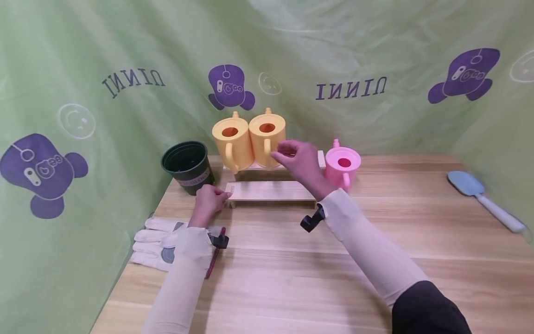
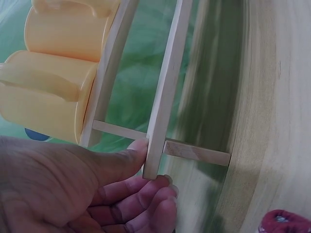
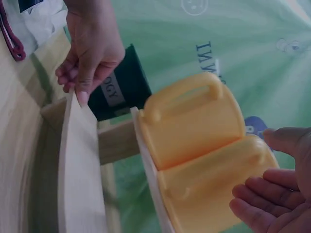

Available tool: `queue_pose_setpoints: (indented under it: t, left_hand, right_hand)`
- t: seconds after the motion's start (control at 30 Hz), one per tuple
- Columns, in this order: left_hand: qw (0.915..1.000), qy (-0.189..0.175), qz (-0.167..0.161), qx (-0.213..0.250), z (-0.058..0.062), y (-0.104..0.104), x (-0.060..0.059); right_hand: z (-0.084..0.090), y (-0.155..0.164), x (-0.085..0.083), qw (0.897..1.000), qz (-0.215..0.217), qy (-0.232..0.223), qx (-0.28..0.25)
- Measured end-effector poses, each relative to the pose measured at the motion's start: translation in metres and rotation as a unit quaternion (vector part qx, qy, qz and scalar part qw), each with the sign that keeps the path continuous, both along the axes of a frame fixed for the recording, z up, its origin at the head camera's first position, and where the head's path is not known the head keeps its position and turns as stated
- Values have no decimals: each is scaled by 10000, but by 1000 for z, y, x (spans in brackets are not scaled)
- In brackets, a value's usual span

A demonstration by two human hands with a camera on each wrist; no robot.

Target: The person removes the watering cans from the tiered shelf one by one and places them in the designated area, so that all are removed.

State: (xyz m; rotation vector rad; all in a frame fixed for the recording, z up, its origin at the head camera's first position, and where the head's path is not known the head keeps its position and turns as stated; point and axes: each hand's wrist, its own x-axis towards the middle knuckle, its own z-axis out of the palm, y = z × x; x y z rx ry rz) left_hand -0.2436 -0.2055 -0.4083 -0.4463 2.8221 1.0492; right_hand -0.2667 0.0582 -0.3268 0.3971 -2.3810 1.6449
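My left hand point(image 1: 208, 202) pinches the left end of a small two-step wooden shelf point(image 1: 271, 191); in the left wrist view the thumb lies on top of the lower board point(image 2: 163, 97) and the fingers are beneath it. Two yellow watering cans point(image 1: 258, 146) stand side by side on the upper step, handles facing me. Beside the right-hand one hovers my right hand point(image 1: 302, 162), palm turned toward it and fingers relaxed, holding nothing. A pink watering can point(image 1: 335, 169) stands at the shelf's right end, partly behind my right wrist.
A dark green plant pot point(image 1: 183, 175) stands left of the shelf. White and grey gloves point(image 1: 152, 243) lie at the table's left edge, with a dark red strip point(image 1: 213, 260) alongside. A blue hand shovel point(image 1: 467, 183) leans far right. Green printed curtain point(image 1: 267, 37) surrounds the table.
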Motion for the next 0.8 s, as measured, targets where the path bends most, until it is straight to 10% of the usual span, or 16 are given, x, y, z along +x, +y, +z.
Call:
queue_pose_setpoints:
  t: [0.8]
  left_hand:
    - [9998, -26, 34, 186, -1, -1, 0]
  right_hand:
    - [-10, -21, -1, 9980, -286, 537, 152]
